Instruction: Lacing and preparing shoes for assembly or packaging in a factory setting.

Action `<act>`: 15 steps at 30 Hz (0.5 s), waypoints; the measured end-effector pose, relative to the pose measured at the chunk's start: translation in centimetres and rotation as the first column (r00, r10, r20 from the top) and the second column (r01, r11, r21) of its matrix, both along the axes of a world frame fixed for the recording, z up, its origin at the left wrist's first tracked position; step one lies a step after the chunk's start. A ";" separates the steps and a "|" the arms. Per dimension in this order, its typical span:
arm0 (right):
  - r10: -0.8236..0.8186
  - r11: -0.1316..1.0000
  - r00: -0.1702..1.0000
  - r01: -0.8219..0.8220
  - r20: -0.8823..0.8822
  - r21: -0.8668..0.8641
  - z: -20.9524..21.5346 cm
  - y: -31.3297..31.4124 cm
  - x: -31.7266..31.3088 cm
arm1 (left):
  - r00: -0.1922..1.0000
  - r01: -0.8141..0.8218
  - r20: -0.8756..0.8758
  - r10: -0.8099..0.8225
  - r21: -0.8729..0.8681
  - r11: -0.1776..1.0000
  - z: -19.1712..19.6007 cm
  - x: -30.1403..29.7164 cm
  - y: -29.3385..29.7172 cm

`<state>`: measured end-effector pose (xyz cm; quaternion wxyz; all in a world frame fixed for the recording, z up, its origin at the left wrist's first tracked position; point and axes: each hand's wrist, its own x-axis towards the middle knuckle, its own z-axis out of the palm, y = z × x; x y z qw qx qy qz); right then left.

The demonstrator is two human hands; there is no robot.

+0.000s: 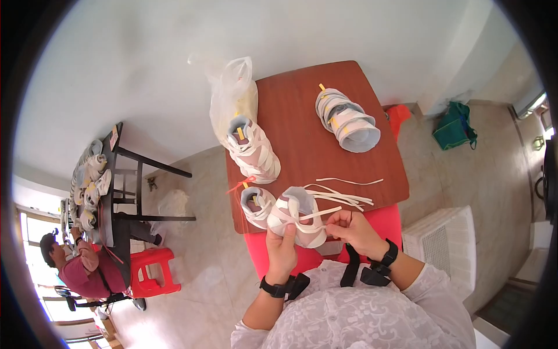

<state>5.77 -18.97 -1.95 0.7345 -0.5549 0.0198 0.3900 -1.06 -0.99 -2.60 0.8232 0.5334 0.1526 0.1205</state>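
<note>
My left hand (282, 251) is closed on a cream-and-pink shoe upper (309, 234), holding it up at the near edge of the brown table (296, 139). At the shoe's right side, the fingers of my right hand (353, 231) pinch a pale shoelace (321, 213) that crosses the upper. Several loose laces (349, 199) lie just beyond my right hand. Another shoe upper (256, 205) rests close to the left of the held one. Past it are laced uppers (254, 152) nested together, with a red-orange tie (243, 184) near them.
A row of nested uppers (349, 121) lies at the table's far right. A clear plastic bag (224, 93) hangs over the far left corner. A white plastic basket (444, 244) stands right, a green bag (454, 127) farther off. At left, a person (90, 267) sits by a black table (119, 215) and red stool (152, 270).
</note>
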 end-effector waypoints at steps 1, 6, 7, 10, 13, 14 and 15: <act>-0.003 1.000 1.000 0.003 0.000 -0.001 0.0 0.0 0.0 | 1.000 0.026 0.008 -0.026 0.000 1.000 0.0 0.0 -0.1; 0.053 0.992 0.996 -0.045 -0.068 0.114 -0.3 -0.4 0.5 | 0.999 0.030 0.022 -0.031 0.043 0.999 -0.5 -0.4 -0.7; 0.054 0.992 0.996 -0.046 -0.069 0.116 0.0 -0.2 0.5 | 0.996 0.076 0.036 -0.077 0.012 0.997 -0.8 -0.6 -0.4; -0.005 0.969 0.999 0.016 -0.046 0.245 0.5 0.4 0.4 | 0.984 0.177 0.024 -0.177 -0.005 0.984 -0.6 -0.8 0.3; -0.048 0.968 0.999 0.044 0.012 0.247 -0.3 0.4 0.4 | 0.956 0.294 -0.037 -0.292 0.076 0.953 0.1 -0.6 0.1; -0.025 0.976 0.999 0.017 0.034 0.215 -0.5 0.4 0.3 | 0.936 0.352 -0.074 -0.344 0.144 0.925 0.5 -0.5 0.0; -0.005 0.983 0.999 -0.005 0.054 0.182 -0.6 0.4 0.2 | 0.936 0.351 -0.076 -0.344 0.144 0.925 0.9 -0.3 -0.3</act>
